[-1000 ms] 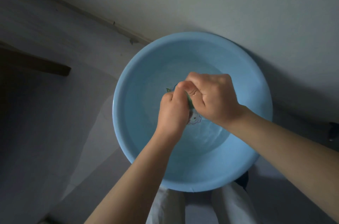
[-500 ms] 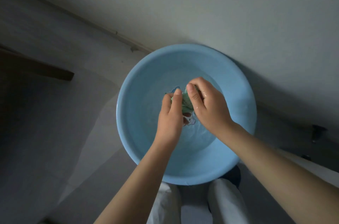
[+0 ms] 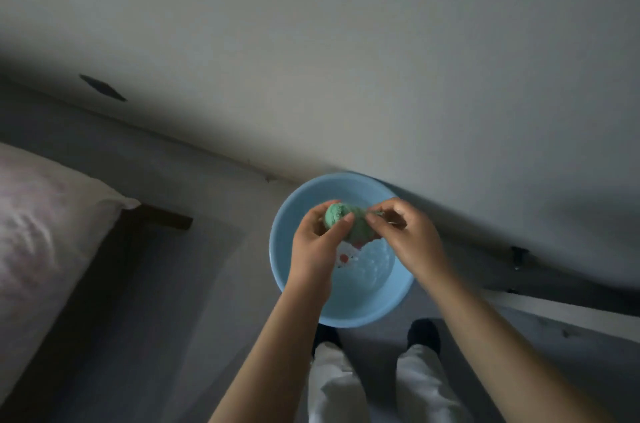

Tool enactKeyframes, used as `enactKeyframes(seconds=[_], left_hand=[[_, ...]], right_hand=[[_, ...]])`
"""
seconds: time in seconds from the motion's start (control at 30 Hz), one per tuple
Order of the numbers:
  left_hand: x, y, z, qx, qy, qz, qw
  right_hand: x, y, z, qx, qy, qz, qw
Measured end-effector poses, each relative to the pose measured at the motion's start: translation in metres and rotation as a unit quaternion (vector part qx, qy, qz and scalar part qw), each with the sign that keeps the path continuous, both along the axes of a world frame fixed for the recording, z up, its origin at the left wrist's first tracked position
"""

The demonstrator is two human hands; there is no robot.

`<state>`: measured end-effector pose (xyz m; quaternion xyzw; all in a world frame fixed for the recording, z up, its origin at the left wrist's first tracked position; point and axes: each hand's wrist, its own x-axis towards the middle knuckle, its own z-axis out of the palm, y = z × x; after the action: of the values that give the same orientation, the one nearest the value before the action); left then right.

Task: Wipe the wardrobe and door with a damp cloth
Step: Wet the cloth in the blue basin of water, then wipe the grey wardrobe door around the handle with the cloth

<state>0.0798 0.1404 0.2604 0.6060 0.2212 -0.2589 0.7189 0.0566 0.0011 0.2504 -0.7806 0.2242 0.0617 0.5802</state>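
Now | left hand grip: curled round green cloth | right hand grip: pinching it (above blue basin)

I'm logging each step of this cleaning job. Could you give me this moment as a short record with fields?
cloth: green cloth, bunched, held above the basin
left hand: left hand grips the cloth's left end
right hand: right hand pinches its right end
basin: blue basin on the floor beside the wall, water inside
nearby: bed with pale bedding at left
wiping: not yet begun
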Motion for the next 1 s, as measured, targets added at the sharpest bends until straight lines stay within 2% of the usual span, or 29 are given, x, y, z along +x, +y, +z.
enactKeyframes(seconds=[0.13, 0.27, 0.4, 0.5, 0.6, 0.7, 0.77, 0.9, 1.0], left_hand=[[-0.005, 0.005, 0.081, 0.004, -0.074, -0.063, 0.995], [-0.017, 0.004, 0.148, 0.079, -0.167, -0.169, 0.968], [-0.035, -0.003, 0.201, 0.14, -0.256, -0.259, 0.921], [-0.05, -0.019, 0.237, 0.084, -0.25, -0.308, 0.914], [-0.071, -0.042, 0.273, 0.019, -0.252, -0.32, 0.913], [-0.101, -0.07, 0.303, 0.034, -0.299, -0.304, 0.904], [-0.126, -0.088, 0.321, 0.012, -0.311, -0.294, 0.904], [-0.187, -0.122, 0.353, -0.065, -0.311, -0.254, 0.913], [-0.226, -0.145, 0.376, -0.083, -0.299, -0.23, 0.922]], right_hand=[[-0.007, -0.003, 0.083, 0.027, -0.038, -0.08, 0.996], [-0.019, -0.014, 0.151, 0.038, -0.056, -0.146, 0.987], [-0.043, -0.034, 0.219, 0.009, -0.107, -0.126, 0.986], [-0.065, -0.046, 0.262, -0.011, -0.136, -0.085, 0.987], [-0.095, -0.06, 0.303, -0.036, -0.163, -0.044, 0.985], [-0.138, -0.081, 0.341, -0.061, -0.199, -0.046, 0.977], [-0.169, -0.096, 0.361, -0.065, -0.21, -0.05, 0.974], [-0.233, -0.131, 0.39, -0.009, -0.126, -0.023, 0.992], [-0.278, -0.161, 0.415, 0.097, -0.1, 0.002, 0.99]])
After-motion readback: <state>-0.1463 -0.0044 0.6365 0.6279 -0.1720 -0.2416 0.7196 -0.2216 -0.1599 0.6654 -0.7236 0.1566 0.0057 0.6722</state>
